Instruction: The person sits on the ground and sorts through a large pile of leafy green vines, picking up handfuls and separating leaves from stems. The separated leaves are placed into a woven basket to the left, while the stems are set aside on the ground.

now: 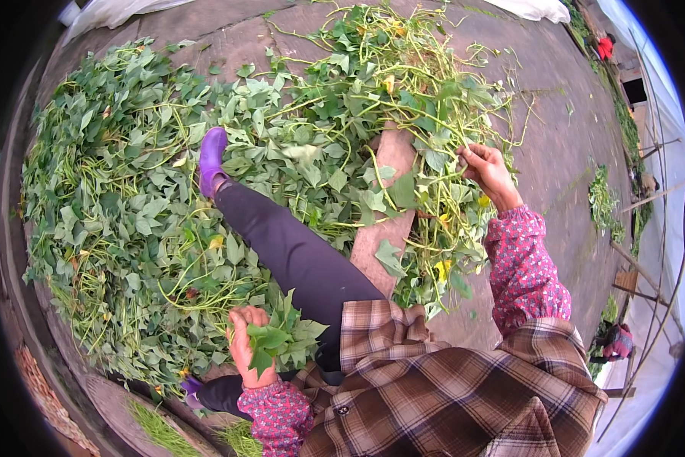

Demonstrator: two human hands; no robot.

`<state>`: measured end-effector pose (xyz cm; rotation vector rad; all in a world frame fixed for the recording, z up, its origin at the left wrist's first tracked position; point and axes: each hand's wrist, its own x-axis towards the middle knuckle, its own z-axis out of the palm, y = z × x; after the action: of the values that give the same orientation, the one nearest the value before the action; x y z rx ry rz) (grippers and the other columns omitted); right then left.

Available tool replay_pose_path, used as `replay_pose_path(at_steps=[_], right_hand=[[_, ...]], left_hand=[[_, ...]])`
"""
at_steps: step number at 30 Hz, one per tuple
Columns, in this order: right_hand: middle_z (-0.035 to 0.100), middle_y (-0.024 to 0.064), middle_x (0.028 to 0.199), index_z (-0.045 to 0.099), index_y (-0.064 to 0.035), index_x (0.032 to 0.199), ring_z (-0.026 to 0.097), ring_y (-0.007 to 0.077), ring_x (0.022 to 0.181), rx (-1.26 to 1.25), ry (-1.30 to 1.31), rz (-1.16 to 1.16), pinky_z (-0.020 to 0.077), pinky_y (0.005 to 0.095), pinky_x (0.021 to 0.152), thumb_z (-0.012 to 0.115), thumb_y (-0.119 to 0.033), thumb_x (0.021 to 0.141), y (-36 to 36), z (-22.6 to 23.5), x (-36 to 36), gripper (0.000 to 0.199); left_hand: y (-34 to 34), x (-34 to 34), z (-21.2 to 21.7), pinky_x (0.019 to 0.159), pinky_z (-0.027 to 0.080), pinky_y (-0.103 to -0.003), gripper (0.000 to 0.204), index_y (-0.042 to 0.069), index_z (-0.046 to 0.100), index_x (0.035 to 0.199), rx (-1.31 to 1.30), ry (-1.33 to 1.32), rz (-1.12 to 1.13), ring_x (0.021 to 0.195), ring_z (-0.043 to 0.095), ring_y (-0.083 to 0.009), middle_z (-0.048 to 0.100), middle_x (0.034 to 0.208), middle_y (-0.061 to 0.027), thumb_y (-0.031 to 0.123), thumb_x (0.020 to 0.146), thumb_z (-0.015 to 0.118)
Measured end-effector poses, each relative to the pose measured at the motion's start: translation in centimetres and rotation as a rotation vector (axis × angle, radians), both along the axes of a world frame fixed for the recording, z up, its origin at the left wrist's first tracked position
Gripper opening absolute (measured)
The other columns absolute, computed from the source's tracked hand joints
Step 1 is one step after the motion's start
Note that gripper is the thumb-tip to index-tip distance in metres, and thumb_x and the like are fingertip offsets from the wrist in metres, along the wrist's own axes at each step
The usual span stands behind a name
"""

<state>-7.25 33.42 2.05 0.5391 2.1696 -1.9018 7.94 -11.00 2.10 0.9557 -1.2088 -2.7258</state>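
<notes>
Much here is buried or cut short: the wooden board (380, 244) shows only as a bare strip between the leaves, its far end covered by tangled vines (418, 99), and the lower purple shoe (191, 390) peeks out from under the greenery, while the other purple shoe (211, 160) and the dark trouser leg (296, 255) lie in plain sight across the heap. The fisheye rim bends and darkens the edges, so the small figures at the far right are too small to make out. The left hand (245, 349) is closed around a bunch of picked leaves (281, 335); the stems sit inside the fist, the fingers (239, 324) wrapped tight around them, and the leaf blades fan out to the right of the knuckles, just beside the knee. The right hand (491, 171) reaches into the vines above the board, its fingers (470, 158) pinched on a thin green stem (443, 145) that runs off to the left into the tangle; how much of the stem lies within the grip cannot be told, as the leaves cover it. A broad pile of loose leaves (121, 198) spreads over the concrete floor (563, 114) on the left, well apart from the right hand.
</notes>
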Motion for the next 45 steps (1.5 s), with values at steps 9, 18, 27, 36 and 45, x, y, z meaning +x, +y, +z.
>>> replay_pose_path(at_steps=[9,18,27,36,45], right_hand=[[0.057,0.0003,0.074,0.061,-0.0015,0.092,0.054,0.0071,0.065,0.303,-0.041,-0.087,0.0466,0.0212,0.054,0.056,-0.016,0.085,3.1,1.4,3.2,0.017],[0.063,0.0185,0.086,0.061,0.0001,0.097,0.062,0.0314,0.079,1.463,0.166,-0.131,0.0489,0.0345,0.072,0.056,-0.005,0.077,14.3,-2.1,4.2,0.022],[0.058,0.0172,0.079,0.060,-0.0001,0.084,0.058,0.0347,0.076,0.875,0.533,0.640,0.0472,0.0397,0.068,0.058,-0.004,0.072,-9.8,-7.0,-11.5,0.013],[0.051,0.0155,0.100,0.055,-0.0052,0.090,0.051,0.0321,0.095,1.196,0.472,0.823,0.0439,0.0402,0.078,0.060,-0.002,0.061,-17.7,-17.9,-19.6,0.029],[0.053,0.0170,0.112,0.056,-0.0071,0.110,0.045,0.0321,0.110,1.621,-0.106,0.412,0.0335,0.0422,0.092,0.053,-0.021,0.078,-11.7,-22.8,-28.1,0.035]], left_hand=[[-0.9,0.9,-0.8,0.054,0.027,-0.025,0.023,0.006,0.043,0.077,-0.031,0.013,-0.030,0.060,0.032,-0.0112,0.036,0.068,-0.0004,0.022,0.091,0.050],[-0.6,0.1,-1.9,0.054,0.026,-0.024,0.017,0.006,0.045,0.079,0.009,0.025,-0.033,0.060,0.031,-0.0096,0.038,0.068,0.0006,0.017,0.087,0.055],[-1.0,-2.0,-2.9,0.052,0.026,-0.024,0.017,0.005,0.045,0.078,0.022,-0.098,-0.010,0.059,0.032,-0.0094,0.037,0.065,0.0007,0.014,0.085,0.057],[-2.5,-4.1,-5.5,0.051,0.026,-0.026,0.018,0.005,0.045,0.076,0.025,-0.235,0.059,0.056,0.032,-0.0116,0.037,0.062,-0.0016,0.014,0.085,0.058],[-4.3,-5.7,-8.4,0.080,0.037,-0.033,0.037,0.007,0.043,0.114,0.061,-0.658,0.021,0.094,0.044,-0.0206,0.044,0.107,-0.0090,0.003,0.080,0.056]])
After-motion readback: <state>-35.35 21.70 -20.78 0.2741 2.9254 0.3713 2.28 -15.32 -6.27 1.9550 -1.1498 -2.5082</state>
